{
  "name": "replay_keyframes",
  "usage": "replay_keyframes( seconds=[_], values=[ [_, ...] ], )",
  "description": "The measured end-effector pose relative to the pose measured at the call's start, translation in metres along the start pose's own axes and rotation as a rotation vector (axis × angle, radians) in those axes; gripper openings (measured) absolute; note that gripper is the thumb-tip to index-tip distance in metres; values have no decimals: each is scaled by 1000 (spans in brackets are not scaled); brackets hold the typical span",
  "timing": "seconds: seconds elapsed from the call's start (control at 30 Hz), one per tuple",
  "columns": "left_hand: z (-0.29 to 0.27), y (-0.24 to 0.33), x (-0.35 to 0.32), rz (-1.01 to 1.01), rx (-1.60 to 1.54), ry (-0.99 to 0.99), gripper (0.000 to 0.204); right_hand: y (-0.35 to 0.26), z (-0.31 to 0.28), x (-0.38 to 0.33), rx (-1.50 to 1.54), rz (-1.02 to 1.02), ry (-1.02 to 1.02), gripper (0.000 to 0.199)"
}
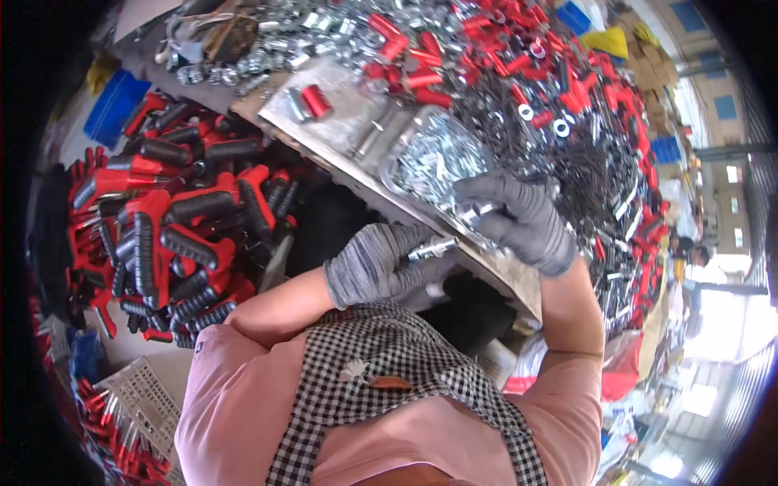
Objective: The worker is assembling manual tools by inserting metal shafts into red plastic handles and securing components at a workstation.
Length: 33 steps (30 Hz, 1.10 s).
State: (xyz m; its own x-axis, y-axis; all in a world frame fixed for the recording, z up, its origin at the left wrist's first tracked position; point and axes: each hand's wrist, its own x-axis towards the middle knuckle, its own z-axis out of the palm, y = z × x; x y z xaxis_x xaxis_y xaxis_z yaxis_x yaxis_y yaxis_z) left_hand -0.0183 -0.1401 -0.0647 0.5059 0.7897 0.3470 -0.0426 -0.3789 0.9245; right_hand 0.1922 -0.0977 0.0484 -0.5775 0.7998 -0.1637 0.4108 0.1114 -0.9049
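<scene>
My left hand (377, 263), in a grey knitted glove, is closed around a short silver metal tube (435, 248) whose end sticks out past the fingers. To its right, my gloved right hand (523, 223) is curled at the bench edge, its fingers closed on a small shiny metal piece (476, 211); its exact kind is partly hidden. Just beyond the right fingers lies a clear plastic tray (391, 172) heaped with small silver pins (442, 154).
Red-and-black tool handles (190, 227) are piled at the left. Across the bench (284, 113) lie red sleeves (421, 77), silver metal parts (300, 36) and dark thin parts (583, 178). A red-and-silver cylinder (314, 101) stands near the bench corner. A white plastic crate (142, 397) sits lower left.
</scene>
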Motion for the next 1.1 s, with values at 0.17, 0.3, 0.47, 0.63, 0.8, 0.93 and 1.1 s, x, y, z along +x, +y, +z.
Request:
replay_keyframes(
  seconds=[0.17, 0.3, 0.47, 0.63, 0.8, 0.93, 1.1],
  values=[
    [23, -2, -5, -49, 53, -163, 39, 6, 25, -36, -552, -218, -84, 33],
    [29, -29, -12, -1, 262, -417, 37, 31, 45, -45, -772, -437, -55, 32],
    [25, -31, -16, 47, 197, -323, 40, 16, 51, -47, -584, 25, -71, 48],
    [31, -43, -23, 63, 243, -294, 40, 8, 53, -50, -710, 22, 122, 66],
    [25, -41, -27, 3, 180, -231, 42, 15, 52, -60, -599, -33, 153, 60],
    [19, -32, -23, -89, 198, -278, 38, 20, 54, -52, -669, -221, 136, 44],
    [24, -38, -23, 53, 234, -253, 43, 31, 49, -49, -587, -521, 94, 40]
  ],
)
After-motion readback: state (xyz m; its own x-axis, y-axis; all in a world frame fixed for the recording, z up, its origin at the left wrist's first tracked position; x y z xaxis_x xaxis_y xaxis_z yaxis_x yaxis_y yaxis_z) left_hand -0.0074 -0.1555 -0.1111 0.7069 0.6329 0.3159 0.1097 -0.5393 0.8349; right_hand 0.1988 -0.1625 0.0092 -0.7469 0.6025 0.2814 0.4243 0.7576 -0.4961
